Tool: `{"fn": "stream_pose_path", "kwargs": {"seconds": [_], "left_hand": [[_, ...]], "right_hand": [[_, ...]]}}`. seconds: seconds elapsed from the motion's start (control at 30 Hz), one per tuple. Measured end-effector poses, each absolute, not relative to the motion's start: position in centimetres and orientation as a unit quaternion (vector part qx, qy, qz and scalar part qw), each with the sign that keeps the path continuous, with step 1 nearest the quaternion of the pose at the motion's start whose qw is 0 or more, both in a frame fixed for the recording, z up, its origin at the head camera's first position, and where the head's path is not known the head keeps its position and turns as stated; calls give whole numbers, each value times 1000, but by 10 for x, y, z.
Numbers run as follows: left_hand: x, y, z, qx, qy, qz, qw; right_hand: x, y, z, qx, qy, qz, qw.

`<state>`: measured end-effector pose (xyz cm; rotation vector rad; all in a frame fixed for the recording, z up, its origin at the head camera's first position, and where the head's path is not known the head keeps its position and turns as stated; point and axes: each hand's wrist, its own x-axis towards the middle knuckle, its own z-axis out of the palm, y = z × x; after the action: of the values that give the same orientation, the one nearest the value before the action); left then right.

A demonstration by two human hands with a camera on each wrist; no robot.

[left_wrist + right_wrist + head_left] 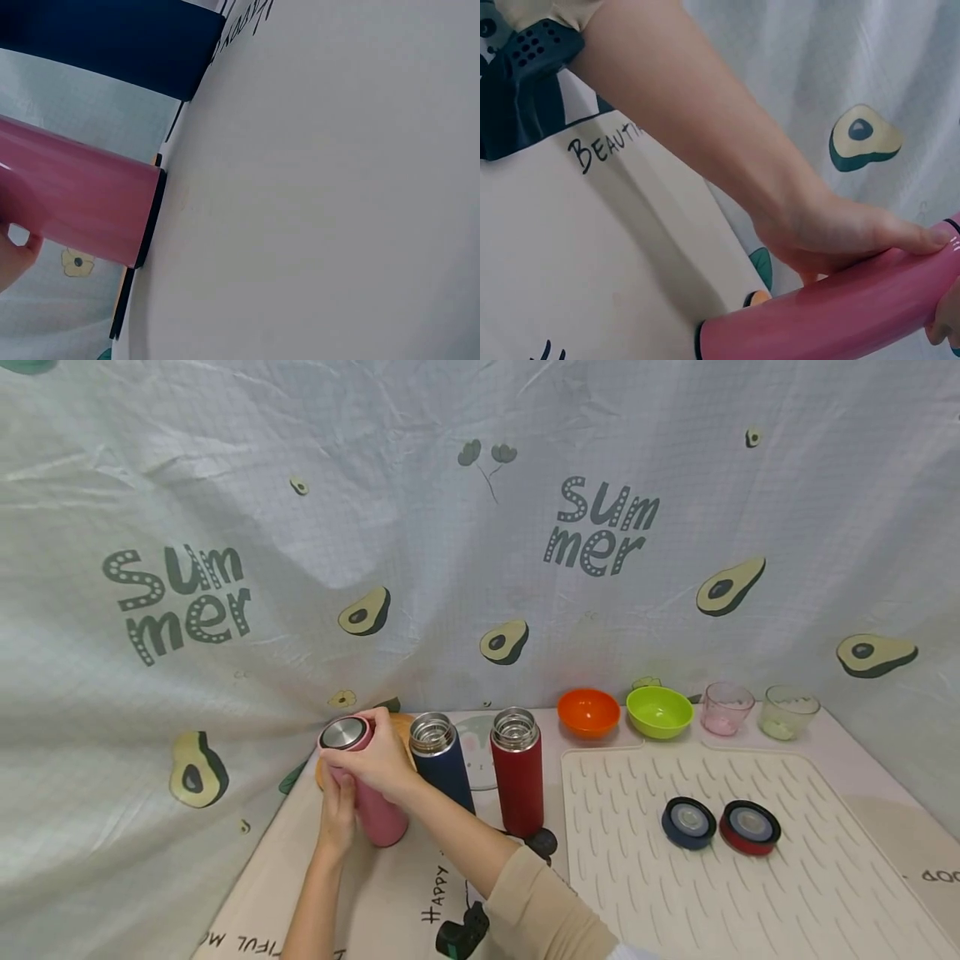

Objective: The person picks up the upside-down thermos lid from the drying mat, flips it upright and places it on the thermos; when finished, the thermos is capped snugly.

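Note:
A pink thermos flask (381, 814) with a steel-topped lid (345, 732) stands at the left of the table. My left hand (339, 810) grips its upper body from the near left side; in the right wrist view, that hand (832, 229) lies along the pink wall. From above, my right hand (384, 760) holds the lid, thumb on the near side and fingers on the far side. Just right of them stand an uncapped navy flask (442, 768) and an uncapped red flask (519, 785), both showing steel necks. The left wrist view shows the pink flask's base (142, 217) on the tabletop.
On a ribbed cream mat (622, 885) at the right lie a navy lid (688, 822) and a red lid (750, 827). Behind it stand an orange bowl (588, 714), a green bowl (660, 712) and two glass cups (726, 708). A black strapped device (462, 931) lies near the front.

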<state>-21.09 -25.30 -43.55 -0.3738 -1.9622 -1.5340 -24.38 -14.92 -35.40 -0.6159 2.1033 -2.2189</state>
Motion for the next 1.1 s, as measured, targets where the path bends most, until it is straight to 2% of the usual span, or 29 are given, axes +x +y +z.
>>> {"fn": "stream_pose_path", "kwargs": {"seconds": [0.27,0.6,0.8,0.93,1.1], "left_hand": [[-210,-250,-436,-148,-743,-579,301],[-208,-253,-430,-124,-768,-568,269],[-200,-261,-432,-73,-835,-495,229],[-186,-268,-429,-69,-882,-410,223],[-163,-267,-420,-39,-912,-337,231]], "right_hand": [[-243,-147,-356,-189,692,-697,-10],[-240,-145,-347,-205,715,-669,-8],[-224,-131,-336,-321,725,-604,-83],[-208,-120,-331,-388,709,-574,-132],[-192,-94,-330,-422,701,-552,-160]]}}
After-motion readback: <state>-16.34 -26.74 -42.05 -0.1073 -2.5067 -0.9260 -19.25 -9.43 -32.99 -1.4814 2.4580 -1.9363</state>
